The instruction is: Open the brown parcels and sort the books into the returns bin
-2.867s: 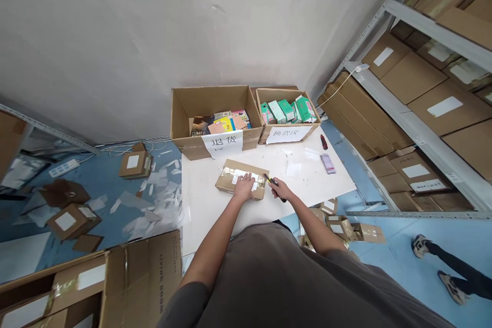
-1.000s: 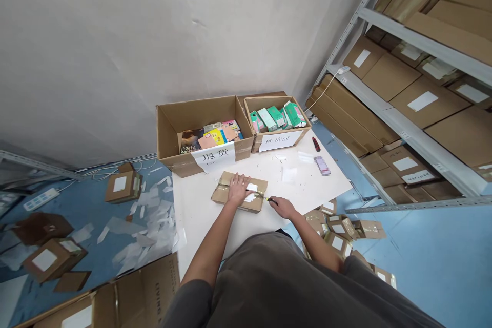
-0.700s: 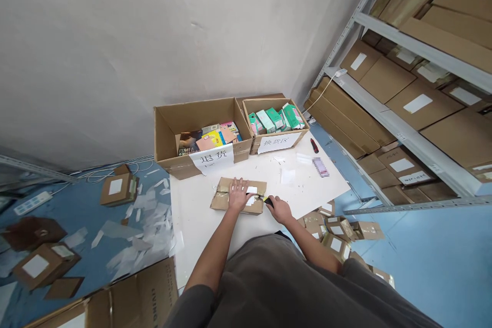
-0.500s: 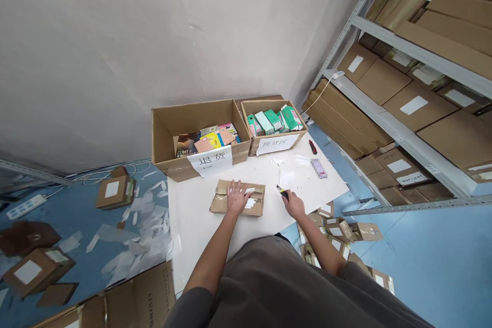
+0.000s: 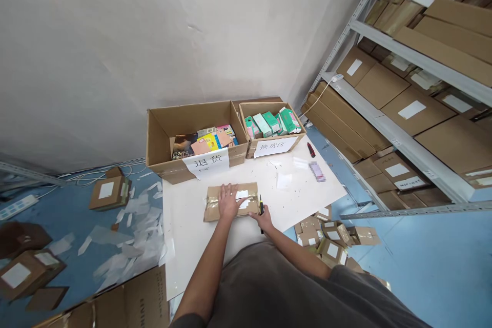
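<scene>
The left hand (image 5: 228,202) lies flat, fingers spread, on the carton (image 5: 231,202) on the table (image 5: 184,246); the right hand (image 5: 263,219) is closed around the knife (image 5: 262,208); behind are two boxes (image 5: 196,133); farther, the wall (image 5: 184,25).

Storeroom, shelving (image 5: 403,118) stacked with cardboard cartons (image 5: 395,84)

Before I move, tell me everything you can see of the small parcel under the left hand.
The parcel is a flat, oblong box of brown cardboard, lying on the white tabletop. White labels show on its top, and shiny clear tape runs lengthwise along a middle seam; whether it is cut through, I can't tell. The left hand lies spread on top, hiding part. The right hand, holding a cutter, seems to touch its near right corner.
</scene>
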`<state>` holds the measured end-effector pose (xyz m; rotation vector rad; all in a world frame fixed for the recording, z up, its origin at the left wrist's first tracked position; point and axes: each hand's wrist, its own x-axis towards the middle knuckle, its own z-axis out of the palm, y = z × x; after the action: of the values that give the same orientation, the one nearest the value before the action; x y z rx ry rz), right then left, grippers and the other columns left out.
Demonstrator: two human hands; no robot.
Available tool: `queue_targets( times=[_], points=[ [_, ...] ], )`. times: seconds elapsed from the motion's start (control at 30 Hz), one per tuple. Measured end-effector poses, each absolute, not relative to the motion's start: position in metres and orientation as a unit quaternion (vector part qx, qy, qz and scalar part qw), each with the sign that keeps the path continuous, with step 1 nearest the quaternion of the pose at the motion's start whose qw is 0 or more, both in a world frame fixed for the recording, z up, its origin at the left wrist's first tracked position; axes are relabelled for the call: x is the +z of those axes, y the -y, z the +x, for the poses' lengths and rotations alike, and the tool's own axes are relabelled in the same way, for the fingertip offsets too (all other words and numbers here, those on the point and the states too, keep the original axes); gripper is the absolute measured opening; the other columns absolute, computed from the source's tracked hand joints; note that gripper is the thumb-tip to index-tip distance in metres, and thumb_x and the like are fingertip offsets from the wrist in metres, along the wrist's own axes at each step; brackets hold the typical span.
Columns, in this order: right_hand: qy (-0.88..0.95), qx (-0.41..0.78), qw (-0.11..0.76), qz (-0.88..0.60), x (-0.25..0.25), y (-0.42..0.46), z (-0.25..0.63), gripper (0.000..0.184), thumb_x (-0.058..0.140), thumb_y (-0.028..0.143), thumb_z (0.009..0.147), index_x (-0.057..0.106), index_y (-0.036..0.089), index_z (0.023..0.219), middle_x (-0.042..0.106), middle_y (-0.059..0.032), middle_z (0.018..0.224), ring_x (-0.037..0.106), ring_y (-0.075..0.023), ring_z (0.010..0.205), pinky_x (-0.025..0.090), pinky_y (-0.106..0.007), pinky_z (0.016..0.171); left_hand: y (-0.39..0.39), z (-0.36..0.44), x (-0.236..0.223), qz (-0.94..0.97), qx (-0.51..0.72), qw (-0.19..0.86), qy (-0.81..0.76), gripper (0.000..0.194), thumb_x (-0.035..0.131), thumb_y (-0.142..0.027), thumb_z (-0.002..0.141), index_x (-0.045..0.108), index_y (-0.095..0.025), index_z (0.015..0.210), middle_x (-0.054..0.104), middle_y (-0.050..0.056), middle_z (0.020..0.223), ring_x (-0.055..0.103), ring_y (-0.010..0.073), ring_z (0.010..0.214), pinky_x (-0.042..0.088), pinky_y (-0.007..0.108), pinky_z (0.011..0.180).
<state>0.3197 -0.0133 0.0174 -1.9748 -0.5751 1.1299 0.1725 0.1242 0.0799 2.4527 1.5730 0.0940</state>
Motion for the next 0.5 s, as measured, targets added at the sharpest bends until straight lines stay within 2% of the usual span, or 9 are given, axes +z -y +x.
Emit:
queue_targets(
  times=[0.1,0.2,0.27,0.37,0.43,0.5],
  points=[
    [0.224,0.403,0.397,-0.793,0.019,-0.033,0.327,0.061,0.085,0.05,0.067,0.044,0.027,0.106,0.064,0.0019,0.087,0.066,-0.0205,0.083,0.053,-0.028,0.072,-0.119,0.153,0.084,0.764,0.042,0.1,-0.636,0.066,0.046,-0.062,0.097,0.051,-0.025,0.152,0.049,0.016,0.158,0.036,0.0418,0.146,0.035,0.057,0.113],
    [0.205,0.376,0.386,-0.817,0.032,-0.099,0.33,0.056,0.082,0.047,0.07,0.044,0.027,0.105,0.067,-0.0011,0.099,0.067,-0.0205,0.093,0.053,-0.028,0.079,-0.105,0.133,0.086,0.726,0.049,0.096,-0.679,0.058,0.046,-0.052,0.1,0.053,-0.022,0.149,0.056,0.019,0.147,0.046,0.0387,0.134,0.038,0.056,0.108],
    [0.218,0.368,0.378,-0.821,0.04,-0.14,0.325,0.055,0.082,0.046,0.071,0.045,0.027,0.106,0.067,-0.0016,0.099,0.067,-0.021,0.093,0.053,-0.028,0.078,-0.094,0.126,0.086,0.709,0.051,0.104,-0.696,0.06,0.046,-0.05,0.1,0.053,-0.018,0.149,0.055,0.021,0.143,0.05,0.0369,0.129,0.041,0.053,0.104],
    [0.253,0.395,0.38,-0.797,0.045,-0.175,0.316,0.058,0.085,0.044,0.067,0.045,0.027,0.105,0.066,0.0017,0.087,0.067,-0.0202,0.081,0.052,-0.028,0.068,-0.085,0.124,0.085,0.679,0.05,0.122,-0.722,0.065,0.044,-0.052,0.1,0.047,-0.014,0.153,0.049,0.024,0.143,0.052,0.0363,0.124,0.046,0.048,0.096],
    [0.25,0.446,0.411,-0.755,0.04,-0.172,0.321,0.052,0.079,0.049,0.074,0.044,0.027,0.105,0.061,0.0054,0.074,0.064,-0.0179,0.065,0.051,-0.027,0.06,-0.085,0.125,0.084,0.672,0.046,0.128,-0.728,0.066,0.044,-0.052,0.101,0.046,-0.013,0.154,0.049,0.025,0.141,0.053,0.0362,0.122,0.047,0.047,0.094],
    [0.23,0.489,0.441,-0.716,0.03,-0.148,0.337,0.039,0.065,0.055,0.085,0.043,0.026,0.101,0.057,0.0076,0.064,0.06,-0.016,0.054,0.05,-0.026,0.054,-0.088,0.125,0.082,0.676,0.041,0.127,-0.725,0.065,0.044,-0.052,0.101,0.048,-0.013,0.152,0.05,0.024,0.138,0.054,0.0361,0.12,0.047,0.046,0.093]
  ],
)
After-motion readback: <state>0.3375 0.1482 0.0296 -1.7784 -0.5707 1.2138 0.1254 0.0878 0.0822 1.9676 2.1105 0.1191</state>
